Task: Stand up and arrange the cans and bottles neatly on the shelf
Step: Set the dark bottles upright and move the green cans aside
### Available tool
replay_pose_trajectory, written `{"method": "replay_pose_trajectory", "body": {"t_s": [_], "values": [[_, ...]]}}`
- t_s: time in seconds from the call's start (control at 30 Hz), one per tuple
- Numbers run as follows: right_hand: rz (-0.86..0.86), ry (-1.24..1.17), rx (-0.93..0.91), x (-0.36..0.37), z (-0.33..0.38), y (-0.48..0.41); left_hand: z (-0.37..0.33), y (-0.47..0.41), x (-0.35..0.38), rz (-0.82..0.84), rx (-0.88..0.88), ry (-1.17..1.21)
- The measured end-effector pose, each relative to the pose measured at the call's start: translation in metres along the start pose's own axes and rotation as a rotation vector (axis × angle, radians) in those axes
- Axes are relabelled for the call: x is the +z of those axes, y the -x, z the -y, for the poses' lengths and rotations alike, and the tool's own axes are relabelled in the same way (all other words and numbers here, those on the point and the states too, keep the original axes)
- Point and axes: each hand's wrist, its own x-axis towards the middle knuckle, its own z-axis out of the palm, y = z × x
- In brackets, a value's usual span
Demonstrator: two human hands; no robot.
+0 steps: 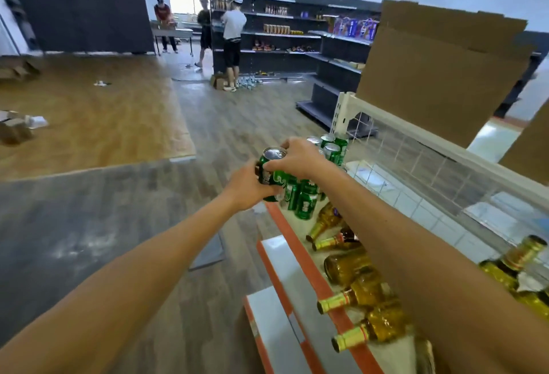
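the shelf (300, 226) runs from bottom right up toward the middle, white with an orange front edge and a wire grid back (416, 148), and a sheet of cardboard (439, 68) leans above it. along the near part of the shelf, amber bottles (353, 296) lie on their sides with gold-foil necks pointing at the orange edge; they are not yet stood up, while one or two bottles at the far right (520, 261) seem upright, though the arm hides much there. at the far end a group of green cans (332, 148) stands upright, and a few more cans (306, 201) stand just beside the hands. both arms reach out to that end. the left hand (252, 186) wraps the side of a green can (271, 171) from below and left, its fingers clenched on the can, and the right hand (297, 157) grips the same can near its top rim, fingers curled over it. the can is held upright at the shelf's front edge, touching or nearly touching its neighbours; whether its base rests on the shelf cannot be told. the step in hand looks like the can stage: setting this can in line with the standing group. the next move calls for seating it flat beside the others, then letting go without knocking the row, before turning to the lying bottles.
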Motion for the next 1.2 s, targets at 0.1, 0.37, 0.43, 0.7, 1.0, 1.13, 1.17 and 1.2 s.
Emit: {"method": "replay_pose_trajectory", "body": {"t_s": [0.1,0.37,0.43,0.7,1.0,1.13,1.17,1.2], "values": [[-0.027,-0.045,0.002,-0.005,-0.011,-0.042,0.008,-0.05,0.004,0.006,0.035,-0.003],[-0.122,-0.126,0.148,0.001,-0.048,-0.147,0.05,-0.193,0.009,0.094,0.057,0.021],[-0.135,-0.118,0.205,0.001,-0.057,-0.167,0.069,-0.228,0.015,0.129,0.06,0.045],[-0.186,-0.077,0.391,0.012,-0.099,-0.22,0.116,-0.299,0.054,0.34,0.051,0.035],[-0.215,-0.067,0.451,0.02,-0.132,-0.237,0.137,-0.32,0.093,0.473,0.043,0.019],[-0.228,-0.099,0.472,0.026,-0.137,-0.234,0.149,-0.327,0.101,0.494,0.06,-0.026],[-0.231,-0.102,0.473,0.026,-0.137,-0.233,0.147,-0.325,0.099,0.492,0.066,-0.032],[-0.232,-0.104,0.473,0.026,-0.138,-0.232,0.146,-0.324,0.097,0.491,0.074,-0.031]]}}
